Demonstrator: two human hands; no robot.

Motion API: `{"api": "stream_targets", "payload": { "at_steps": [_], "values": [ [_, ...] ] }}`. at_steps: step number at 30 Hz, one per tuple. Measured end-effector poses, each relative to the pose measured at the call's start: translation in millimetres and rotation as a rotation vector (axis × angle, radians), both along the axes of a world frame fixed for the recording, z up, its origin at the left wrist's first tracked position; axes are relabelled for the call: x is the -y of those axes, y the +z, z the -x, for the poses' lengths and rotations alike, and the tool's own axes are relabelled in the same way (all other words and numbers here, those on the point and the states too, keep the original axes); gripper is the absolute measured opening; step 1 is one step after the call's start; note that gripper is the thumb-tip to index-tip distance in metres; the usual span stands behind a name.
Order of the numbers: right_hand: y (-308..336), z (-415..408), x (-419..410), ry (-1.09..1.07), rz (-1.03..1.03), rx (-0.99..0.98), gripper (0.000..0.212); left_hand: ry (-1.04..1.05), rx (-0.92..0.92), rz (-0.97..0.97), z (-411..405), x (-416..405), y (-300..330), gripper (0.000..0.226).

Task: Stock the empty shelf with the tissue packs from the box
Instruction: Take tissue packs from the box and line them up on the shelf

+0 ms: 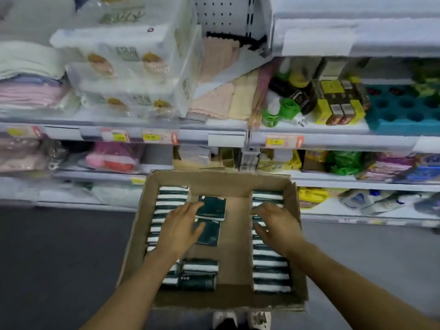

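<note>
An open cardboard box point(238, 236) sits in front of me, holding several dark green and white tissue packs. One row of packs point(170, 201) stands on edge along its left wall, another row point(270, 275) along its right wall. Two packs lie flat in the middle point(212, 207), and a few more lie near the front point(198, 273). My left hand point(182, 228) reaches into the box with fingers spread over the left row and the flat packs. My right hand point(276, 225) hovers with spread fingers over the right row. Neither hand holds a pack.
Store shelves stand behind the box. Towels and bagged goods point(123, 67) fill the left bays; bottles and boxes point(333, 101) and a teal tray point(404, 108) fill the right. Price rails point(152, 136) run along the shelf edges. Dark floor point(59, 258) lies to the left.
</note>
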State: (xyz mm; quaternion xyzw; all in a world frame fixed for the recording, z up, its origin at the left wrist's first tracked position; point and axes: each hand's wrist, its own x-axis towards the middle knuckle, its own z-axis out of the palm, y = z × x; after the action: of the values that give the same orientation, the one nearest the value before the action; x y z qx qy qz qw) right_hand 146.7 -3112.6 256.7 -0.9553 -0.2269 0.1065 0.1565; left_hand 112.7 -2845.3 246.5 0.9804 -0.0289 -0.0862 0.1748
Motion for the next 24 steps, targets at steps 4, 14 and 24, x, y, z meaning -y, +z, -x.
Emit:
{"api": "stream_targets", "payload": {
  "at_steps": [4, 14, 24],
  "values": [
    [-56, -23, -38, 0.086, 0.100, -0.145, 0.038, 0.022, -0.130, 0.002, -2, -16, -62, 0.047],
    [-162, -81, -113, -0.754, -0.281, -0.714, 0.045, 0.308, -0.307, 0.154, 4, 15, -168, 0.041],
    [-200, -100, -137, -0.845, -0.357, -0.823, 0.031, 1.488, -0.571, 0.835, 0, 44, -210, 0.093]
  ]
}}
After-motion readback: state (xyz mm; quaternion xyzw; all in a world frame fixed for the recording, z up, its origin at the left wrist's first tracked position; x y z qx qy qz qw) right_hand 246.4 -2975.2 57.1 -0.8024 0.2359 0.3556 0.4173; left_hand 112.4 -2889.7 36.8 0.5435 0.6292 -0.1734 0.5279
